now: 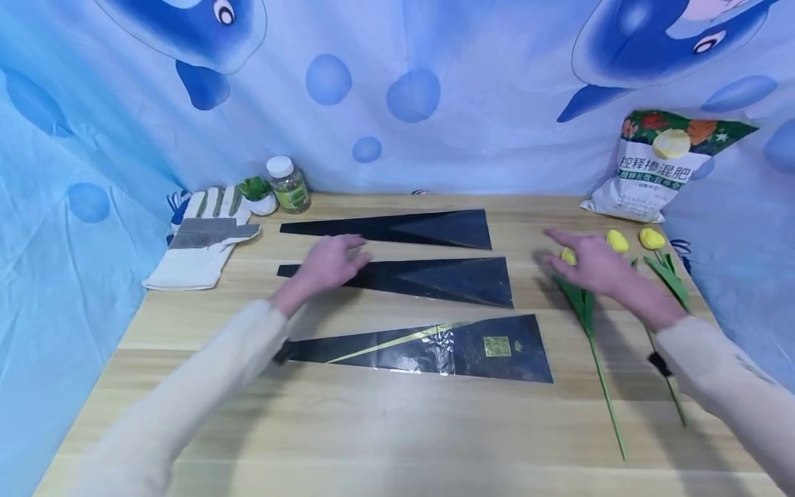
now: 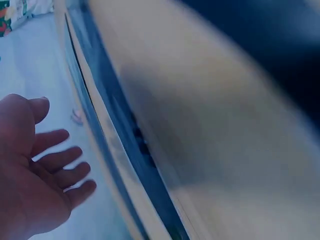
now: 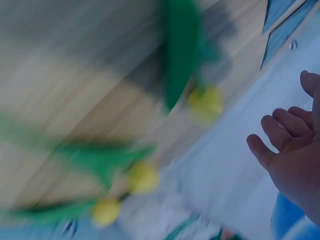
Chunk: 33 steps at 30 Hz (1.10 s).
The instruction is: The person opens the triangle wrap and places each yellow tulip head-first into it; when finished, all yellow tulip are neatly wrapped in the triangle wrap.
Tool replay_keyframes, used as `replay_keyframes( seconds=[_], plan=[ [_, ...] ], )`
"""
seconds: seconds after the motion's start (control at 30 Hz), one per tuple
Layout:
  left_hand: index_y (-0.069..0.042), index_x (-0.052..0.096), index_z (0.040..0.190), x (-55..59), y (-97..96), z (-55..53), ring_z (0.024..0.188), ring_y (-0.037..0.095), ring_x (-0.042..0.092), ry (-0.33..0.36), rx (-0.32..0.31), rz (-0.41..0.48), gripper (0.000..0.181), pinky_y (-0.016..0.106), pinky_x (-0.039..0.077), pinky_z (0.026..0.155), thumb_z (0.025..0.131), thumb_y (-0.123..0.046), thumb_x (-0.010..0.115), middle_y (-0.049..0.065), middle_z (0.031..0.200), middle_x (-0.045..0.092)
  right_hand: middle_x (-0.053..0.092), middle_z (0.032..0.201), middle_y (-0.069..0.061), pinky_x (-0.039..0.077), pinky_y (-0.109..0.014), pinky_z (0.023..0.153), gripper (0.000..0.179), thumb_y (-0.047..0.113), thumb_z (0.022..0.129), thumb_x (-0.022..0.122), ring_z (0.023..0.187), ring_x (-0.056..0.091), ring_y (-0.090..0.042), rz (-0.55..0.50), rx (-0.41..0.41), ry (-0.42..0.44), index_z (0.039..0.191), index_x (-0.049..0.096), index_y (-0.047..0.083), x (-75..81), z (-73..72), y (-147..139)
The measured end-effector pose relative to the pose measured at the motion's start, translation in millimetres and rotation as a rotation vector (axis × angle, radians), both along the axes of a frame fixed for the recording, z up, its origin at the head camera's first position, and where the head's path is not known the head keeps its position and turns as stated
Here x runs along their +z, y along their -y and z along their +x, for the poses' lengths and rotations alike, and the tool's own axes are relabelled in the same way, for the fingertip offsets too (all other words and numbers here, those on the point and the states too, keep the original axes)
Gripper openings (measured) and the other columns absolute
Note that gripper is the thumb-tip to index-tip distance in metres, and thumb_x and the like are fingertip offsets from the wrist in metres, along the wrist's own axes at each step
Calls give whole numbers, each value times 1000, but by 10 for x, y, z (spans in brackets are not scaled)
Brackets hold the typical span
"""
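Note:
Three dark tapered flower sleeves lie one below another in the head view: the far sleeve (image 1: 428,228), the middle sleeve (image 1: 447,279) and the near sleeve (image 1: 459,348), which bears gold print. My left hand (image 1: 329,264) hovers over the narrow part of the middle sleeve; its loose fingers (image 2: 67,157) hold nothing. On the right, my right hand (image 1: 593,262) is above a yellow tulip (image 1: 586,310), partly hiding its bloom. Its fingers (image 3: 277,130) are relaxed around nothing. Two more yellow tulips (image 1: 652,239) (image 1: 617,241) lie just right of it, stems partly behind the forearm.
At the back left are a white and grey work glove (image 1: 199,241), a small potted succulent (image 1: 256,190) and a lidded jar (image 1: 290,185). A printed fertilizer bag (image 1: 646,166) leans at the back right. Blue dolphin-patterned cloth (image 1: 373,110) hangs behind the wooden table (image 1: 385,442).

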<state>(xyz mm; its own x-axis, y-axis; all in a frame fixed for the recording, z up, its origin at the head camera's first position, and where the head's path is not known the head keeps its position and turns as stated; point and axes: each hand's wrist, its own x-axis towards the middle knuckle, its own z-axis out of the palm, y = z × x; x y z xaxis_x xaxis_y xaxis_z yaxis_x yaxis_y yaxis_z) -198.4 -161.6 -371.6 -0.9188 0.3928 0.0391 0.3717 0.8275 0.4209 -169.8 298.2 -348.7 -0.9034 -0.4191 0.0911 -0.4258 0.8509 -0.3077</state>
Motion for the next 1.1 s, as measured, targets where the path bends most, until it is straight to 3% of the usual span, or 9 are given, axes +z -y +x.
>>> replay_keyframes(
  seconds=[0.07,0.17,0.27,0.33,0.4,0.5,0.7,0.83,1.1],
  plan=[
    [0,66,129,-68,-294,-211,115,34,63,-10,-19,19,42,45,46,102,99,-30,63,16,130,64,51,54,-9,38,-31,39,58,22,100,64,35,32,-11,-19,-1,60,147,44,-4,-97,-174,185],
    [-5,65,133,-157,-687,-500,129,31,53,-4,-21,23,41,42,41,107,100,-30,62,12,138,59,69,92,-25,40,-33,46,54,21,100,62,37,32,-12,-68,12,74,145,46,-7,-269,-442,366],
    [-7,59,140,-274,-955,-706,140,33,39,-8,-39,-2,45,44,31,114,101,-30,61,11,149,49,57,133,-30,46,-39,57,53,18,100,62,43,39,-21,-134,-6,101,143,46,-9,-427,-643,474],
    [-7,54,144,-366,-1047,-785,144,35,31,-5,-68,-46,49,45,24,118,102,-32,59,12,153,43,55,137,-28,53,-45,72,54,20,100,61,61,59,-30,-166,-27,156,144,45,-8,-517,-723,526],
    [-8,50,146,-466,-1083,-822,147,36,25,21,-89,-80,52,45,18,119,103,-35,57,11,156,39,52,141,-25,51,-50,92,56,23,101,60,95,66,-38,-189,-41,217,146,44,-6,-583,-768,570],
    [-11,48,148,-565,-1094,-848,149,35,19,63,-86,-91,53,43,14,120,103,-38,55,8,158,36,48,145,-24,36,-52,109,59,27,101,59,132,47,-41,-192,-29,263,148,41,-5,-625,-809,605],
    [-17,51,145,-549,-1122,-874,150,29,18,72,-11,-17,48,41,16,120,102,-38,57,2,156,39,47,147,-24,33,-51,112,58,23,102,59,135,43,-41,-184,-7,234,148,40,-6,-581,-854,577],
    [-18,51,144,-528,-1158,-890,150,27,17,95,-3,-5,46,38,14,120,103,-38,56,-1,155,39,48,146,-23,33,-52,112,57,22,101,59,135,44,-40,-189,-18,232,148,41,-6,-564,-849,532],
    [-16,67,127,-625,-1174,-919,149,21,22,124,122,120,32,37,22,118,99,-32,65,-2,147,49,51,144,-19,35,-50,111,54,23,101,59,133,47,-38,-274,-77,281,147,45,0,-602,-873,551]
  ],
)
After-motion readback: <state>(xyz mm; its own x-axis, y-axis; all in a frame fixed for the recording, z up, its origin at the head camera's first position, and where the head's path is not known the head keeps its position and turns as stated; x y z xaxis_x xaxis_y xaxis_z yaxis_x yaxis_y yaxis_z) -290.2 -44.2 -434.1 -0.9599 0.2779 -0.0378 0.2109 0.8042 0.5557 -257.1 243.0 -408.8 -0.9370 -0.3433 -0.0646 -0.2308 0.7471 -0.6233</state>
